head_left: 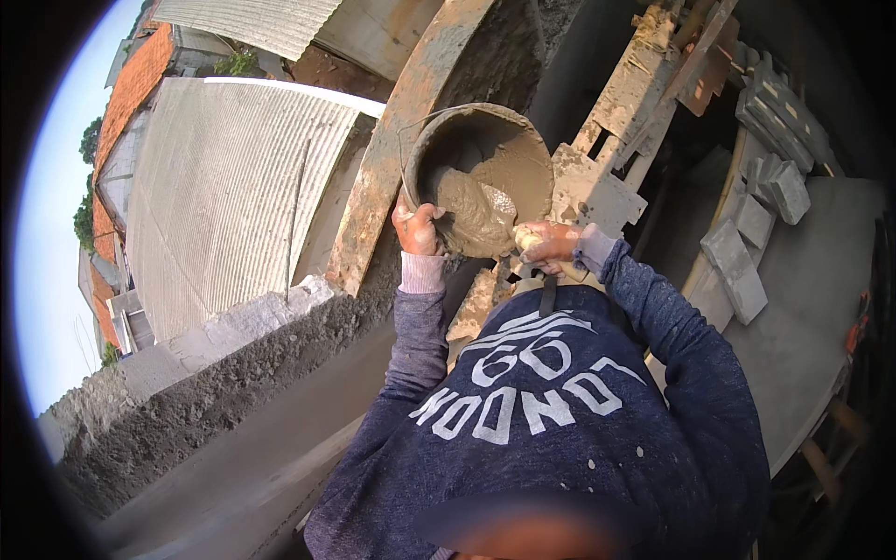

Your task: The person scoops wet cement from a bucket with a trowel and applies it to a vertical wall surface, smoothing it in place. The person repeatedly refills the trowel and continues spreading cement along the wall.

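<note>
My left hand [418,227] is closed on the rim of a dented, mortar-smeared bucket [525,159] at the centre, whose wire handle stands at its left. Wet grey-brown mortar [459,209] lies inside it. My right hand [551,244] is wrapped round the pale handle of a trowel [497,200] at the bucket's lower right; its blade is in the mortar and partly coated. The bucket is tipped toward me, its opening facing the camera. Dirty wooden boards [602,182] show just right of the bucket.
A rusty, mortar-stained beam [378,196] runs left of the bucket. A rough concrete ledge [233,336] crosses the lower left, with corrugated roofs [224,196] beyond. Several grey blocks [733,271] lie on planks at right, near a large grey board [821,271].
</note>
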Demonstrator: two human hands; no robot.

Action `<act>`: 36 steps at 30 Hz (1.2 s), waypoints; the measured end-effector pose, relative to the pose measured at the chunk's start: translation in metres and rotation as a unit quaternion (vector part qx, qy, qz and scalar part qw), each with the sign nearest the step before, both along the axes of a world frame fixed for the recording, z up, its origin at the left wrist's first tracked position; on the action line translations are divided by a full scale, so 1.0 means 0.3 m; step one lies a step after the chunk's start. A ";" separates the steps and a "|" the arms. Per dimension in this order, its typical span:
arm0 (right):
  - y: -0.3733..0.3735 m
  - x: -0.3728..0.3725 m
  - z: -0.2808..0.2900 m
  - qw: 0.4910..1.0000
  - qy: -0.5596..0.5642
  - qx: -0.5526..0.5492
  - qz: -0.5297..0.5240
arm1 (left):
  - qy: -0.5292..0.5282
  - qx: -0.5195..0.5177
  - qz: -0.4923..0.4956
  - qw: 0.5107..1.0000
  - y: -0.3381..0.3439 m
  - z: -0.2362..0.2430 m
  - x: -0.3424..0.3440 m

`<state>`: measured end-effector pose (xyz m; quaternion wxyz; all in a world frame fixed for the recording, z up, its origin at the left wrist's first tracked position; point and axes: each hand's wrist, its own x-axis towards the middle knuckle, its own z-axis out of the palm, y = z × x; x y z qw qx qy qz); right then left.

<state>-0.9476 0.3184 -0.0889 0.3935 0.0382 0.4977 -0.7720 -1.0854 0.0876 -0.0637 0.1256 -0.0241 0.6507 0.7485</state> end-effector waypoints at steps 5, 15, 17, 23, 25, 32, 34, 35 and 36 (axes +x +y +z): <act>-0.062 0.029 -0.064 0.990 -0.060 -0.059 -0.115 | -0.084 0.067 0.068 0.992 0.010 -0.091 -0.016; 0.013 0.102 -0.082 0.944 -0.104 -0.207 -0.234 | -0.157 -0.002 0.163 0.974 -0.068 -0.205 -0.011; 0.049 0.110 -0.075 0.920 -0.102 -0.230 -0.301 | -0.163 -0.040 0.195 0.966 -0.106 -0.192 0.019; 0.237 0.079 -0.094 0.824 0.044 -0.090 -0.558 | -0.203 -0.142 0.232 0.941 -0.387 -0.223 0.146; 0.316 0.045 -0.138 0.758 0.040 0.002 -0.651 | -0.208 -0.197 0.260 0.922 -0.415 -0.163 0.217; 0.406 -0.354 -0.443 0.475 -0.130 0.385 -0.780 | -0.188 -0.351 0.271 0.876 -0.645 -0.096 0.471; 0.304 -0.565 -0.401 0.448 -0.216 0.395 -0.772 | -0.131 -0.464 0.230 0.846 -0.712 -0.082 0.558; 0.273 -0.673 -0.507 0.421 -0.203 0.425 -0.775 | -0.134 -0.457 0.242 0.846 -0.655 -0.058 0.536; 0.203 -0.784 -0.457 0.520 -0.310 0.391 -0.693 | -0.141 -0.451 0.269 0.839 -0.613 -0.026 0.544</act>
